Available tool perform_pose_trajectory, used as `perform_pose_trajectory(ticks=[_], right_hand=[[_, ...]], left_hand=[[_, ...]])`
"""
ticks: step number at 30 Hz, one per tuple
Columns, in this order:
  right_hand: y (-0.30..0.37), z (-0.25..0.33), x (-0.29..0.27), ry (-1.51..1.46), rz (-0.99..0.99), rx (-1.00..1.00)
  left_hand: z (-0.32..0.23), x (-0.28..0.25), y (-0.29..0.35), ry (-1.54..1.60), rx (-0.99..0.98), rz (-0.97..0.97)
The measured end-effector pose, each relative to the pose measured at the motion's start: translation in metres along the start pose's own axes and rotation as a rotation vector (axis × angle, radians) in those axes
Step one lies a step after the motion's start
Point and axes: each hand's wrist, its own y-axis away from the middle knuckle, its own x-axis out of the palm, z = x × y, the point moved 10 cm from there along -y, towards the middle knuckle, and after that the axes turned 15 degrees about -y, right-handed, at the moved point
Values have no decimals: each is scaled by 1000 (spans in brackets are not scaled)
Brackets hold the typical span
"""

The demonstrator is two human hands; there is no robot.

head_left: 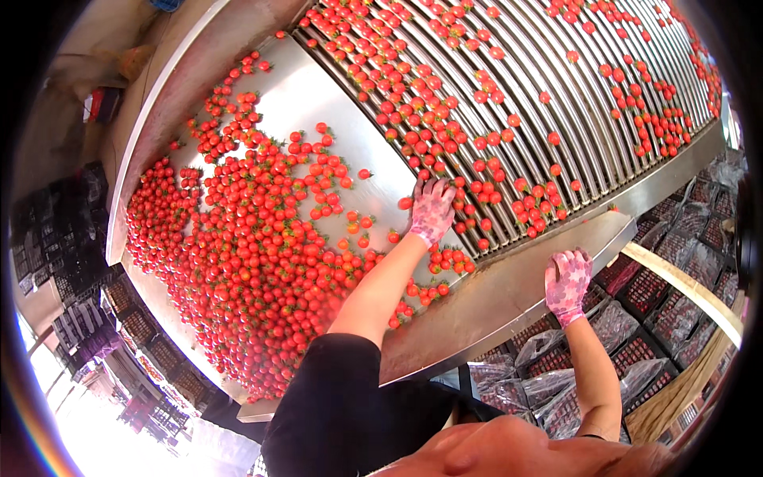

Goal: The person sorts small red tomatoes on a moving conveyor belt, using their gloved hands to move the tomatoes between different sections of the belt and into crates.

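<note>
My left hand [433, 213], in a pink patterned glove with dark fingertips, reaches over the seam between a smooth metal tray and a roller conveyor. Its fingers are spread and bent down among cherry tomatoes [421, 137]; whatever lies under the palm is hidden. A large heap of red cherry tomatoes [270, 270], some with green stems, covers much of the metal tray [338, 107] to the left. My right hand [567, 286], gloved alike, is beside the metal side rail [509, 298], fingers loosely bent and apart, with nothing seen in it.
Rows of metal rollers [588, 171] stretch to the upper right, carrying scattered tomatoes. A raised metal wall [151, 111] bounds the tray at left. Crates of tomatoes [640, 286] with clear plastic stand below at right, near a pale curved strip [683, 282]. Dark stacked crates [60, 230] are at far left.
</note>
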Motion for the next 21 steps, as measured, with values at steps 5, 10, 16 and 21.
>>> perform_pose_trajectory(ticks=[5,10,16,21], right_hand=[[-6,8,0,-11,-4,-25],[-9,12,2,-27,8,-27],[2,0,8,12,63,16],[0,1,11,-23,90,12]], left_hand=[[-17,-40,-48,-105,370,-271],[11,-77,-168,-307,247,-262],[145,-68,-199,-161,-230,-105],[259,-54,-149,-313,-700,-161]])
